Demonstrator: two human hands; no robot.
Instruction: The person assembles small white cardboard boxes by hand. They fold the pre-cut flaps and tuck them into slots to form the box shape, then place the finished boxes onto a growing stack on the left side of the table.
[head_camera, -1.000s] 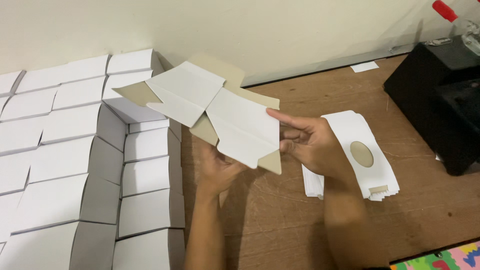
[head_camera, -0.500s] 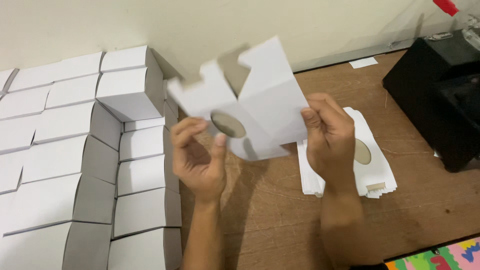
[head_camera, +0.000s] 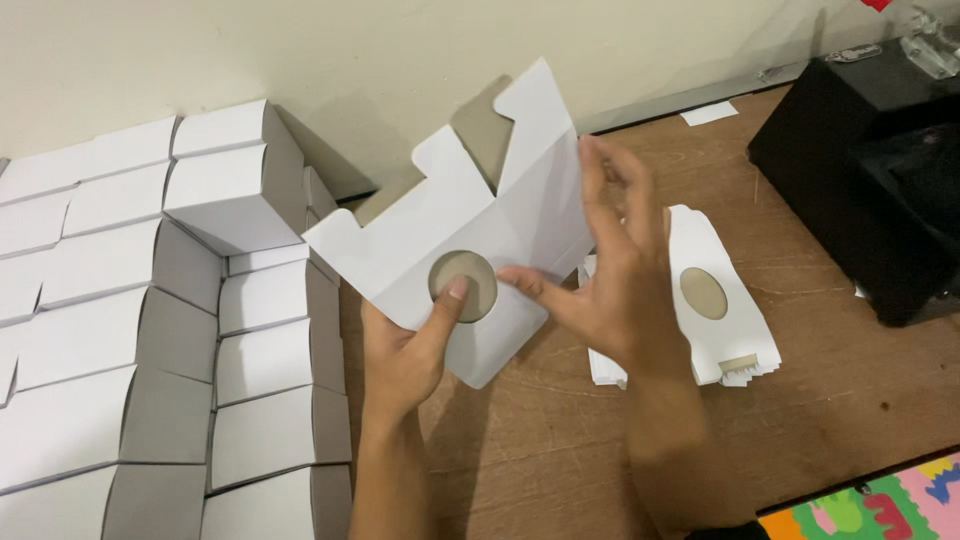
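Note:
I hold a white cardboard box blank (head_camera: 470, 215) up over the wooden table, partly opened into a box shape, with its flaps pointing up and a round hole in its front panel. My left hand (head_camera: 405, 355) grips it from below, thumb at the edge of the hole. My right hand (head_camera: 610, 265) holds its right side, fingers spread along the panel and thumb pressed on the front. A stack of flat white blanks with round holes (head_camera: 715, 300) lies on the table just right of my right hand.
Rows of folded white boxes (head_camera: 150, 330) are stacked along the left, reaching the wall. A black machine (head_camera: 870, 170) stands at the right. The brown wooden table (head_camera: 530, 440) shows below my hands. A colourful foam mat (head_camera: 880, 505) is at the bottom right corner.
The blank has gone from spread flat to upright and partly opened into a box. Both hands shifted their grip, and the round hole now faces me.

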